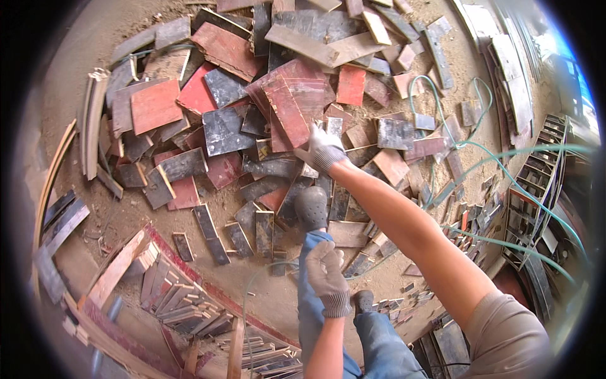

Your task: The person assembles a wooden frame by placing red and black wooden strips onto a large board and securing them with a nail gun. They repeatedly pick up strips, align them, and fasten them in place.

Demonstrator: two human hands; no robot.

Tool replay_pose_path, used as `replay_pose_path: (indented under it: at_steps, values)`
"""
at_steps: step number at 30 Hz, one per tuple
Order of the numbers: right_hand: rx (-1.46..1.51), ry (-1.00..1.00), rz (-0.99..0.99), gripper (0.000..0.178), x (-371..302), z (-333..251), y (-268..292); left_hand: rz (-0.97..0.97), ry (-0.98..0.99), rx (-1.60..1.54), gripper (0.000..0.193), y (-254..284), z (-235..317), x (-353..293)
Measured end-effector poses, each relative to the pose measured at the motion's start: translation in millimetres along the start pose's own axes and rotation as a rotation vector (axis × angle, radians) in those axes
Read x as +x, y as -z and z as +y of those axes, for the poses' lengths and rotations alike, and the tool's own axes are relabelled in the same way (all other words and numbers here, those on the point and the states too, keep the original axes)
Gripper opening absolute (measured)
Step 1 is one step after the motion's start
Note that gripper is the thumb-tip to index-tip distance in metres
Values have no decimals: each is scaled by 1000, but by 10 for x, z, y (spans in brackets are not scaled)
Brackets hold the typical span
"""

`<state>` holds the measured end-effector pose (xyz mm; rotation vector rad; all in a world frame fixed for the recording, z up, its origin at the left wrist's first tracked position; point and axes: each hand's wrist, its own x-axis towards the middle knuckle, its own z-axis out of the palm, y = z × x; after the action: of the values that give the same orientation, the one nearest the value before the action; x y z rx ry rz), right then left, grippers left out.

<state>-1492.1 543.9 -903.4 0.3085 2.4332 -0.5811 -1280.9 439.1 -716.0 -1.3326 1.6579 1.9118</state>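
My right hand, in a white and grey knit glove, grips the near end of a dark red plywood board. That board lies tilted on top of the scrap pile, over a wider maroon panel. Above my left leg is my left hand, also gloved, its fingers loosely curled together and no object visible in them. Beneath the right hand, small black and brown offcuts surround my grey clog.
Loose plywood pieces spread around me, including a black board and a red-orange one. A green hose loops across the right side. Stacked strips lie behind a red-edged board at lower left. A metal rack stands at right.
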Motion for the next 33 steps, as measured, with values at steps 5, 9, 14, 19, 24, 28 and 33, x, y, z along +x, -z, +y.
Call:
replay_pose_path:
  at_steps: [5,9,14,19,24,28,33]
  values:
    - [3,-102,141,104,950,-378,-505,80,95,24,39,-223,257,501]
    - [438,-78,-208,73,463,-43,-269,201,126,25,62,-207,318,765]
    - [523,307,-679,63,-896,492,367,-59,279,-76,91,-206,95,958]
    - [106,474,-415,42,-640,1139,550,38,535,-251,62,-296,-124,817]
    - [-195,282,121,94,710,1282,-4,153,591,-204,55,-322,-52,747]
    - [-286,218,-252,66,838,1403,-142,209,603,-225,54,-313,34,752]
    - [509,-216,-235,30,-430,2009,478,126,509,-349,40,-307,-6,629]
